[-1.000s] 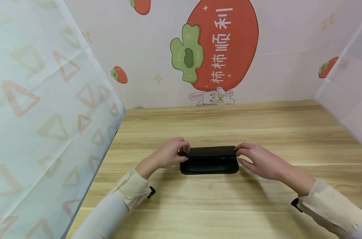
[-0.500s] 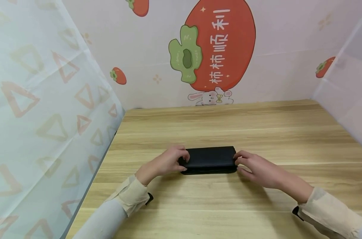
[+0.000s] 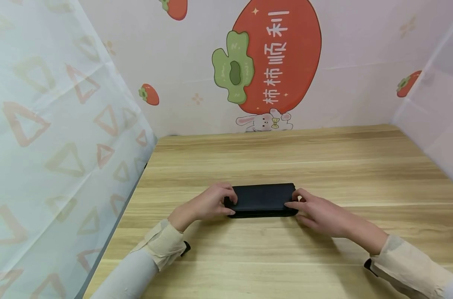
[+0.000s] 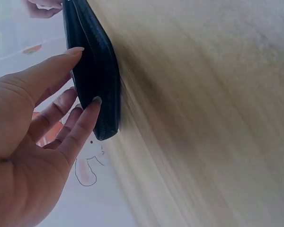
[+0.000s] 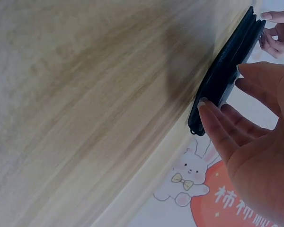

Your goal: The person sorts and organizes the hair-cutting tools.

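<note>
A long black wallet (image 3: pixel 264 198) lies on the wooden table, its top flap folded down over the lower part, with a narrow gap along the near edge. At its left end my left hand (image 3: pixel 210 202) holds it, fingers bent over the top and thumb at the near edge. The left wrist view shows a zipper along the wallet's side (image 4: pixel 97 71) beside that hand (image 4: pixel 42 123). My right hand (image 3: pixel 321 212) grips the right end, thumb on the flap's near corner. In the right wrist view its fingers (image 5: pixel 222 127) touch the wallet's end.
The wood-grain table (image 3: pixel 263 257) stretches around the wallet. A printed backdrop with a big red persimmon (image 3: pixel 286 54) stands behind it, and a pale curtain with triangles (image 3: pixel 62 149) hangs on the left.
The wallet's flap, raised a second ago with the inside showing, has come down toward the near side. Both hands lowered with it, and the right thumb has shifted onto the flap's corner.
</note>
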Motion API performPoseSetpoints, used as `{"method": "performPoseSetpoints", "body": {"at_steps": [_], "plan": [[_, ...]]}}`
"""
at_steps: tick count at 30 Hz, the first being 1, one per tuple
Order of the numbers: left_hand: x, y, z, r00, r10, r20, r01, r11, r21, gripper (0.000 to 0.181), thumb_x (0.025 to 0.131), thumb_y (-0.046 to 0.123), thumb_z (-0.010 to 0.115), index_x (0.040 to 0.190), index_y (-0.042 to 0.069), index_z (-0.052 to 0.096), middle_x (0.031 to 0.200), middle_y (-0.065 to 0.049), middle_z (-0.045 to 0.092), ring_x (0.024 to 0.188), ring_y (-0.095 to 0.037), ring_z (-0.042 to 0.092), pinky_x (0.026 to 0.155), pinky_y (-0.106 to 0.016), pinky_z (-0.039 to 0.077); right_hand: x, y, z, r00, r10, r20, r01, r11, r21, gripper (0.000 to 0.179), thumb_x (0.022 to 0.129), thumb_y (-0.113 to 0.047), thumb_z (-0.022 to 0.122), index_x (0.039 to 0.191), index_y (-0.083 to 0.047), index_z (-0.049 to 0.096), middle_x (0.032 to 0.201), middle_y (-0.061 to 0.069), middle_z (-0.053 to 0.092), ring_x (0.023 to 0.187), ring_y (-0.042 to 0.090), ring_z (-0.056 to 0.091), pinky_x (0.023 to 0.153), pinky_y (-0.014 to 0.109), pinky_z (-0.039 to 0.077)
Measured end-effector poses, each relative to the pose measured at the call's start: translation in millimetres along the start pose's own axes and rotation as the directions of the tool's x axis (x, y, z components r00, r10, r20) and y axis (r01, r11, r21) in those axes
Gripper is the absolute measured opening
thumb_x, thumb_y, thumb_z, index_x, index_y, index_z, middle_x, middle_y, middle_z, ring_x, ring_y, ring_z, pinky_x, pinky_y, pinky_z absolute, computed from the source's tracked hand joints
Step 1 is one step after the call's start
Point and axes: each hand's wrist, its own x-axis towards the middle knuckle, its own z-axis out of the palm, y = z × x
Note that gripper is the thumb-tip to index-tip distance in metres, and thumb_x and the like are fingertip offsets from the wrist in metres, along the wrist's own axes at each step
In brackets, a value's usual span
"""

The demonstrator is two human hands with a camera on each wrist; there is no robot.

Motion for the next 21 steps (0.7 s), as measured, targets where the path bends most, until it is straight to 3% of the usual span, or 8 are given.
{"method": "performPoseSetpoints", "body": {"at_steps": [5, 9, 16, 21], "plan": [[0.0, 0.4, 0.6, 1.0, -0.004, -0.002, 0.004, 1.0, 0.015, 0.021, 0.076, 0.024, 0.075, 0.093, 0.017, 0.065, 0.095, 0.007, 0.056, 0.086, -0.012, 0.051, 0.068, -0.022, 0.045, 0.5, 1, 1, 1.0, -0.016, -0.022, 0.017, 1.0, 0.005, 0.037, 0.087, -0.019, 0.061, 0.123, -0.017, 0.058, 0.118, 0.001, 0.043, 0.071, 0.001, 0.046, 0.065, 0.021, 0.043], [-1.9, 0.6, -2.4, 0.998, -0.054, 0.013, 0.054, 0.998, -0.012, 0.023, 0.076, 0.025, 0.074, 0.095, 0.017, 0.064, 0.097, 0.007, 0.055, 0.085, -0.011, 0.053, 0.07, -0.021, 0.046, 1.1, 1, 1, 1.0, -0.023, -0.021, 0.023, 1.0, -0.001, 0.036, 0.087, -0.019, 0.061, 0.123, -0.017, 0.059, 0.118, 0.002, 0.044, 0.07, 0.001, 0.046, 0.065, 0.022, 0.042], [-5.4, -4.2, -11.2, 0.99, -0.129, 0.055, 0.131, 0.99, -0.041, 0.047, 0.074, 0.025, 0.076, 0.116, 0.011, 0.058, 0.114, 0.003, 0.05, 0.099, -0.017, 0.052, 0.078, -0.028, 0.049, 4.8, 1, -3, 1.0, 0.01, 0.004, -0.01, 1.0, -0.018, 0.035, 0.087, -0.024, 0.061, 0.121, -0.021, 0.059, 0.116, -0.006, 0.043, 0.065, -0.004, 0.045, 0.062, 0.021, 0.043], [-6.2, -13.4, -13.5, 0.976, -0.207, 0.062, 0.209, 0.978, -0.025, 0.06, 0.075, 0.02, 0.075, 0.128, 0.009, 0.049, 0.124, 0.0, 0.044, 0.102, -0.021, 0.052, 0.078, -0.028, 0.047, 9.5, 5, -7, 1.0, 0.023, -0.005, -0.023, 1.0, 0.002, 0.03, 0.086, -0.025, 0.062, 0.115, -0.023, 0.061, 0.111, -0.01, 0.044, 0.068, -0.004, 0.047, 0.061, 0.022, 0.043]]}}
